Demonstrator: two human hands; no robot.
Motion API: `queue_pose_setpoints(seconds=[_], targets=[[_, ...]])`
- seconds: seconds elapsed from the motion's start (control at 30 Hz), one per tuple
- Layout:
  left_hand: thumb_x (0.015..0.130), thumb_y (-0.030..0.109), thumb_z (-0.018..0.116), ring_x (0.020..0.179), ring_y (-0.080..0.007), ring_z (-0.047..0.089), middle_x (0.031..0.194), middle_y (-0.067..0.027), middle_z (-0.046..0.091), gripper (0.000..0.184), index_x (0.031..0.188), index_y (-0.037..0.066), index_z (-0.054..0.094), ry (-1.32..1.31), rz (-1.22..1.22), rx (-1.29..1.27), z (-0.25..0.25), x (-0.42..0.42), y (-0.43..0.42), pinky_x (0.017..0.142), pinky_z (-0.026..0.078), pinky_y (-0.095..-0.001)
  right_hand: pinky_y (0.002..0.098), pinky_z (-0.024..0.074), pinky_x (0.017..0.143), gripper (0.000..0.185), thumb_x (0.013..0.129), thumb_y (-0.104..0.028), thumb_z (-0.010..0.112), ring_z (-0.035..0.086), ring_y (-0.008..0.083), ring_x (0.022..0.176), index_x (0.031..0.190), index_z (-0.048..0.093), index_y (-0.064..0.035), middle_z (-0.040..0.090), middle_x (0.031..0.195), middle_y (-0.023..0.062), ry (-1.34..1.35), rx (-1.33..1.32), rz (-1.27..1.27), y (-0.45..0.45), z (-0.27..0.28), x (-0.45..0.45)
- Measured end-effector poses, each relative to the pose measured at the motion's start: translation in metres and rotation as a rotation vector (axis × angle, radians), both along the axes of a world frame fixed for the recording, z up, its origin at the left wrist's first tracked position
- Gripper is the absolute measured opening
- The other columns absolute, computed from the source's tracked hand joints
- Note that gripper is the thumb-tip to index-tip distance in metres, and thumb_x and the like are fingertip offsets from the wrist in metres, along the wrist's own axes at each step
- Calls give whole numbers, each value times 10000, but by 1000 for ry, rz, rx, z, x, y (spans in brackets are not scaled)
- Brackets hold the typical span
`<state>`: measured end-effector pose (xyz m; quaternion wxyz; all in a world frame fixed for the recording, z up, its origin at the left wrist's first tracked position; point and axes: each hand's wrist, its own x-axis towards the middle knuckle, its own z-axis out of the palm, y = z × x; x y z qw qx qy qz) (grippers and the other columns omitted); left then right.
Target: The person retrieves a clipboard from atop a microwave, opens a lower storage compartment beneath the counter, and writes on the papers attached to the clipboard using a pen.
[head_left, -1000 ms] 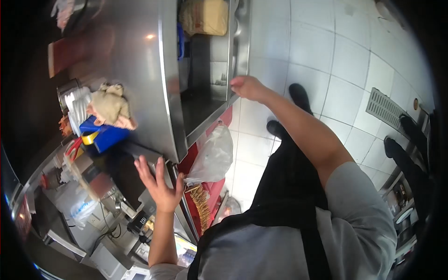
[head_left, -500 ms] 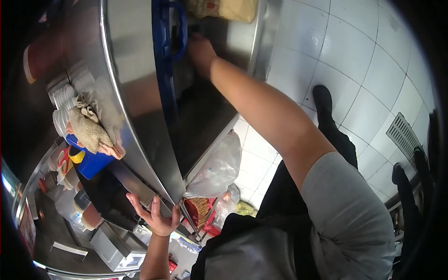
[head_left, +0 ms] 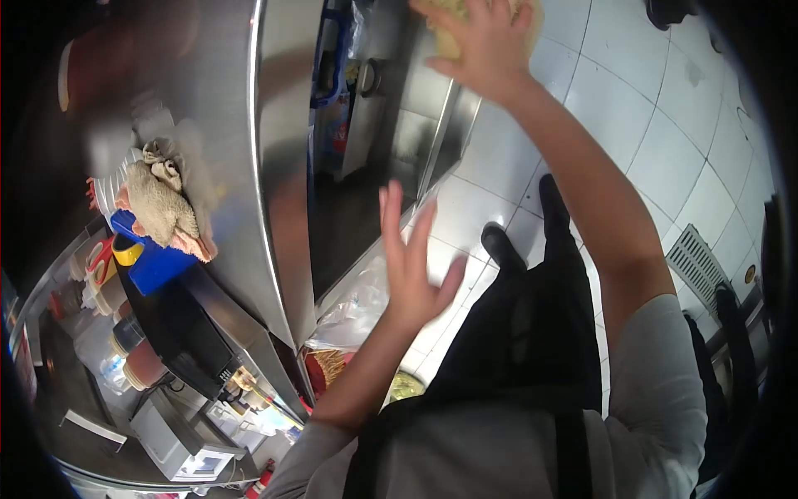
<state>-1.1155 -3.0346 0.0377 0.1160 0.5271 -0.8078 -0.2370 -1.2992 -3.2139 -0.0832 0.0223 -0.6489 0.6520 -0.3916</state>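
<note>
My right hand [head_left: 490, 50] is at the top of the view, with its fingers spread across a yellowish package [head_left: 449, 40]. It appears to grip the package, though the fingertips are partly cut off by the frame edge. Raised in front of the steel cabinet [head_left: 287, 216], my left hand [head_left: 416, 279] is open and holds nothing; its fingers point up and apart. Behind the hands, the cabinet's dark opening shows a blue plastic handle [head_left: 326, 79] and some packaged items that are hard to make out.
On the steel counter [head_left: 224, 158] lie a beige cloth [head_left: 162, 204], a blue container [head_left: 162, 268] and a roll of yellow tape [head_left: 126, 250]. A clear plastic bag [head_left: 353, 312] rests low beside the cabinet. White tiles and a drain grate [head_left: 698, 262] are at the right.
My right hand has left the cabinet opening and is now on the yellowish package, which sits farther right, over the floor. My left hand has come off the counter's corner and moved up and right.
</note>
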Motion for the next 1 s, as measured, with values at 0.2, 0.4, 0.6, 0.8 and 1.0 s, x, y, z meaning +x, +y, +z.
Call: queue_pose_setpoints(seconds=[0.2,0.4,0.6,0.8,1.0], targets=[[766,220,745,1405,-497,178,1493,-320,240,902,1489,34,239,-216,432,-233,-92,-9,-92,1138,177,-561,414,427,1001,462,735,-69,697,521,320,1175,1181,638,-170,583,1259,75,-286,15,-19,-38,-96,-42],[752,252,743,1369,-453,272,1436,-259,351,912,1488,51,245,-254,532,-77,-104,3,-104,1147,145,-574,317,457,990,416,777,81,549,599,257,1143,1139,657,-93,637,1224,96,-775,93,-95,14,-123,-71],[845,166,667,1341,-392,345,1404,-199,427,637,1413,51,404,-46,564,34,-78,-20,-85,1102,257,-494,283,473,913,413,814,112,498,593,170,1044,1194,594,-15,613,1144,92,-1257,187,-268,100,-73,-135],[961,268,546,1399,-294,315,1464,-198,400,536,1434,52,414,113,808,178,-86,-1,-121,1155,208,-394,324,479,929,438,823,112,474,581,204,1067,1246,515,3,571,1180,128,-1474,231,-422,164,-42,-148],[946,475,492,1375,-314,355,1477,-153,396,629,1408,53,435,276,1033,211,-127,28,-151,1138,259,-383,314,456,946,332,850,94,501,557,184,1088,1161,583,12,574,1171,94,-1220,447,-274,237,-57,-98]])
